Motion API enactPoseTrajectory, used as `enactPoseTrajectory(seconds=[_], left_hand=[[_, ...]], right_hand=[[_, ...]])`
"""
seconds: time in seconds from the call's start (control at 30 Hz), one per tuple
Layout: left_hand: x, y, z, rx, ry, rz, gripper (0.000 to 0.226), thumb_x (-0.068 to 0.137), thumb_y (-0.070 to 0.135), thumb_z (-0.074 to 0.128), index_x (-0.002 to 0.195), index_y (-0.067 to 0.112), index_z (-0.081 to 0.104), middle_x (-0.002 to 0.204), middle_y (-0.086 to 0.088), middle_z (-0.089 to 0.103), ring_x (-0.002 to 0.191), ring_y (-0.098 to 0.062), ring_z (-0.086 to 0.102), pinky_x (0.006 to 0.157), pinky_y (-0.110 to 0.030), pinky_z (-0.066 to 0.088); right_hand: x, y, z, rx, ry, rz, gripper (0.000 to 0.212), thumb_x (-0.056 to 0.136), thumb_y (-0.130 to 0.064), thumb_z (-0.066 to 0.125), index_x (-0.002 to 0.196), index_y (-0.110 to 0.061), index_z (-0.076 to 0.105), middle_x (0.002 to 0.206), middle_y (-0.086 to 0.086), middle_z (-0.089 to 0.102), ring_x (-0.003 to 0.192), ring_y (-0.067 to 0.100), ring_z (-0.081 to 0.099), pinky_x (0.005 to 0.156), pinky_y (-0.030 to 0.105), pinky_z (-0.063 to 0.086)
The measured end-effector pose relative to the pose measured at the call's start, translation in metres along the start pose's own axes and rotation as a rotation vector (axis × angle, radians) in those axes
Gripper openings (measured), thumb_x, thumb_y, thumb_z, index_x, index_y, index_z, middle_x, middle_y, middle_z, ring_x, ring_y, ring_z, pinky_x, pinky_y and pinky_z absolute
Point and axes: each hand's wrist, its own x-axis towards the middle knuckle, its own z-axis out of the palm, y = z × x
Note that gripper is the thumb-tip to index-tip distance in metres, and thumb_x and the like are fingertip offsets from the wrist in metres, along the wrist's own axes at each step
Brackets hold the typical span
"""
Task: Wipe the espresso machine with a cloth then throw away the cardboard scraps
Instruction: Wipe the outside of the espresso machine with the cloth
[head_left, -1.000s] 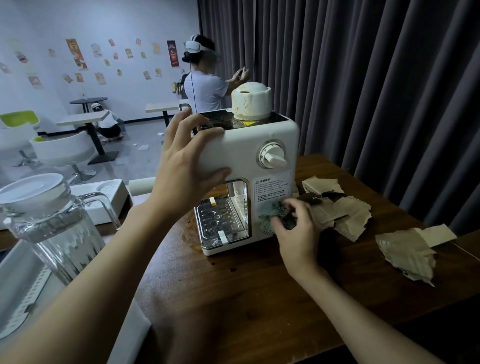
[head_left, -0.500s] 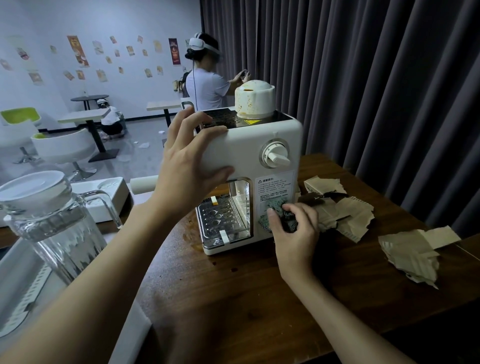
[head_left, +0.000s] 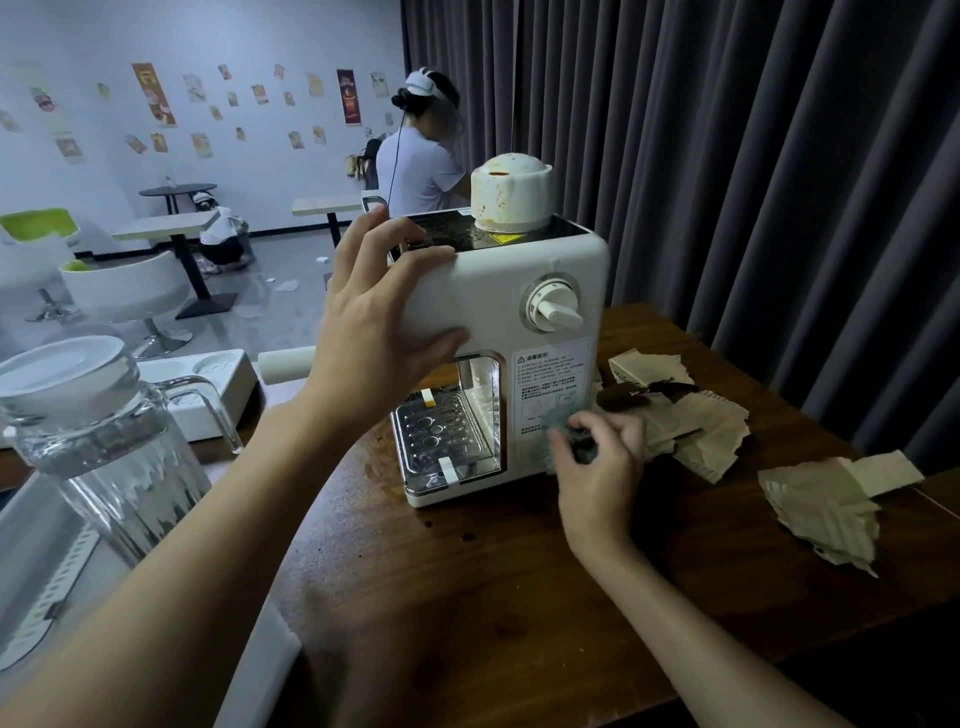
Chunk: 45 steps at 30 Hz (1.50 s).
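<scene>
Now, with your left hand (head_left: 379, 332) clasping the top corner of the white espresso machine (head_left: 498, 291) on the wooden table (head_left: 493, 597), use that brace so the smooth plastic body cannot skid. Your right hand (head_left: 597, 462) bunches a greyish, nubbly cloth (head_left: 558, 421) against the lower front panel, over the printed label; press flat, in overlapping strokes. The torn cardboard scraps (head_left: 701, 436), ragged and creased, lie just beside the machine, untouched

A lidded glass pitcher (head_left: 98, 441) stands at the left, near the wooden table (head_left: 519, 597), with dark curtains (head_left: 753, 156) behind.
</scene>
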Motion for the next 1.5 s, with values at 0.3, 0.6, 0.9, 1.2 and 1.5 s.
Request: enactPoseTrajectory(seconds=[0.3, 0.6, 0.9, 1.2, 1.5], left_hand=[[0.0, 0.0, -0.001, 0.001, -0.006, 0.001, 0.062, 0.075, 0.027, 0.085, 0.129, 0.009, 0.061, 0.139, -0.016, 0.047, 0.143, -0.041, 0.027, 0.116, -0.055, 0.029], [0.0, -0.001, 0.0, -0.01, -0.01, -0.002, 0.061, 0.076, 0.029, 0.084, 0.129, 0.009, 0.061, 0.139, -0.016, 0.047, 0.143, -0.043, 0.027, 0.114, -0.059, 0.029], [0.001, 0.0, -0.002, 0.0, -0.017, 0.003, 0.061, 0.075, 0.028, 0.083, 0.128, 0.007, 0.062, 0.138, -0.017, 0.048, 0.142, -0.043, 0.029, 0.114, -0.058, 0.03], [0.0, -0.001, -0.002, 0.0, -0.029, 0.002, 0.062, 0.076, 0.029, 0.083, 0.13, 0.01, 0.061, 0.14, -0.016, 0.047, 0.144, -0.041, 0.027, 0.113, -0.059, 0.03], [0.0, -0.002, -0.001, -0.003, -0.013, 0.014, 0.061, 0.076, 0.03, 0.082, 0.13, 0.008, 0.06, 0.139, -0.017, 0.047, 0.143, -0.042, 0.028, 0.114, -0.06, 0.029]], right_hand=[[0.0, 0.004, -0.004, -0.017, -0.029, 0.072, 0.018, 0.081, -0.008, 0.077, 0.096, -0.004, 0.069, 0.108, 0.008, 0.049, 0.098, 0.013, 0.049, 0.078, -0.002, 0.037], [-0.023, -0.025, 0.019, 0.011, -0.066, -0.027, 0.018, 0.081, -0.009, 0.076, 0.097, -0.004, 0.07, 0.107, 0.004, 0.048, 0.093, -0.002, 0.048, 0.078, 0.0, 0.04], [-0.017, -0.024, 0.018, 0.022, 0.046, -0.008, 0.018, 0.08, -0.007, 0.077, 0.096, -0.002, 0.069, 0.107, 0.005, 0.049, 0.094, -0.008, 0.044, 0.079, -0.004, 0.035], [-0.001, -0.002, 0.002, 0.015, 0.047, 0.226, 0.03, 0.083, -0.018, 0.074, 0.105, -0.01, 0.056, 0.112, 0.005, 0.057, 0.107, 0.019, 0.055, 0.078, 0.02, 0.045], [-0.038, -0.007, 0.024, -0.03, -0.121, 0.288, 0.025, 0.082, -0.011, 0.075, 0.101, -0.01, 0.059, 0.114, -0.005, 0.042, 0.1, 0.007, 0.047, 0.066, 0.009, 0.045]])
